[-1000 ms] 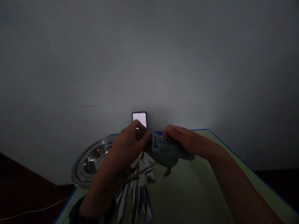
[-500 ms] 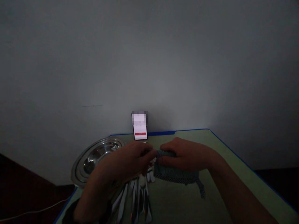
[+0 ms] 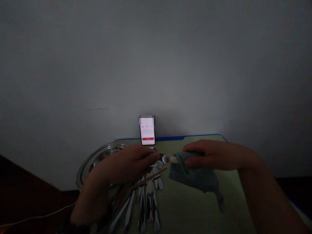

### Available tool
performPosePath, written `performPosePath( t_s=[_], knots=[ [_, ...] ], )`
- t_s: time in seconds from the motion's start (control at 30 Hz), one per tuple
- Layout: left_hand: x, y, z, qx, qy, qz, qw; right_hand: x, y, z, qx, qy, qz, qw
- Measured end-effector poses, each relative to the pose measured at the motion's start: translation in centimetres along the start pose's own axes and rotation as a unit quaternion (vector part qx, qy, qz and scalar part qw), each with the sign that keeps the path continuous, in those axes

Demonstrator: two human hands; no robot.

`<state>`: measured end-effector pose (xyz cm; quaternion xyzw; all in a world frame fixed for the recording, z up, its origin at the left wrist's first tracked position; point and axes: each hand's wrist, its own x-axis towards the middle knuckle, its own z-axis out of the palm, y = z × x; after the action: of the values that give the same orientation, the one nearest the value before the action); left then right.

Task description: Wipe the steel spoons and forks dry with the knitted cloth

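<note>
My left hand (image 3: 135, 161) is closed around the metal end of a piece of cutlery, whose head is hidden in my fingers. Its pale handle (image 3: 173, 159) runs right into a grey-green cloth (image 3: 195, 177). My right hand (image 3: 207, 155) pinches that cloth around the far end of the handle, thumb towards me. The cloth's checked edge and a strip at its corner hang down over the table. Beneath my left hand lie several pieces of metal cutlery (image 3: 142, 213) and thin brown sticks (image 3: 156, 174) that look like chopsticks.
A round shiny metal basin (image 3: 81, 172) stands at the left, partly behind my left arm. A lit phone (image 3: 148, 133) leans on the wall (image 3: 195, 71) at the back. The pale green table (image 3: 190, 211) has a blue edge. A white cable (image 3: 46, 216) runs at the lower left.
My right hand and the cloth have moved right, away from my left hand, and the pale handle now shows between them. More of the brown sticks is visible.
</note>
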<state>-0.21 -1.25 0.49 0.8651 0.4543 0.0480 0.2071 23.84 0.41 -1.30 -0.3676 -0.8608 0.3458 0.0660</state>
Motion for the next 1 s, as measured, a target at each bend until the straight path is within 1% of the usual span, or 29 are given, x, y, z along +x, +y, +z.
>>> performPosePath(
  t_s=[0.07, 0.17, 0.27, 0.33, 0.43, 0.53, 0.6, 0.7, 0.77, 0.87, 1.0],
  knots=[
    [0.1, 0.1, 0.2, 0.013, 0.006, -0.003, 1.000, -0.2, 0.1, -0.1, 0.003, -0.007, 0.010, 1.000],
    [0.3, 0.4, 0.3, 0.022, 0.013, -0.008, 1.000, -0.3, -0.1, 0.0, -0.015, 0.003, 0.013, 1.000],
    [0.4, 0.6, 0.3, 0.005, 0.003, 0.002, 1.000, -0.4, -0.6, 0.1, -0.049, 0.023, 0.006, 0.999],
    [0.5, 0.7, 0.4, -0.008, -0.003, 0.008, 1.000, -0.4, -1.1, 0.2, -0.067, 0.024, 0.001, 0.997],
    [0.9, 1.0, 1.0, -0.013, 0.009, 0.025, 1.000, -0.2, -1.6, 0.5, -0.091, 0.026, -0.005, 0.996],
    [1.2, 1.1, 1.7, 0.018, 0.019, 0.052, 0.998, 0.3, -2.2, 0.9, -0.124, 0.043, -0.010, 0.991],
    [1.2, 1.1, 1.9, 0.054, 0.025, 0.064, 0.996, 0.7, -2.4, 1.1, -0.134, 0.049, -0.014, 0.990],
    [0.7, 0.9, 1.3, 0.069, 0.022, 0.067, 0.995, 1.0, -2.4, 1.1, -0.112, 0.044, -0.033, 0.992],
    [0.2, 0.7, 0.6, 0.049, 0.020, 0.047, 0.998, 0.9, -2.2, 0.9, -0.081, 0.033, -0.035, 0.996],
    [-0.2, 0.2, -0.1, 0.002, 0.018, 0.028, 0.999, 0.2, -1.6, 0.4, -0.039, 0.023, -0.017, 0.999],
    [-0.2, -0.4, -0.1, -0.046, 0.017, 0.017, 0.999, -0.6, -0.8, -0.1, -0.018, 0.024, -0.002, 1.000]
  ],
)
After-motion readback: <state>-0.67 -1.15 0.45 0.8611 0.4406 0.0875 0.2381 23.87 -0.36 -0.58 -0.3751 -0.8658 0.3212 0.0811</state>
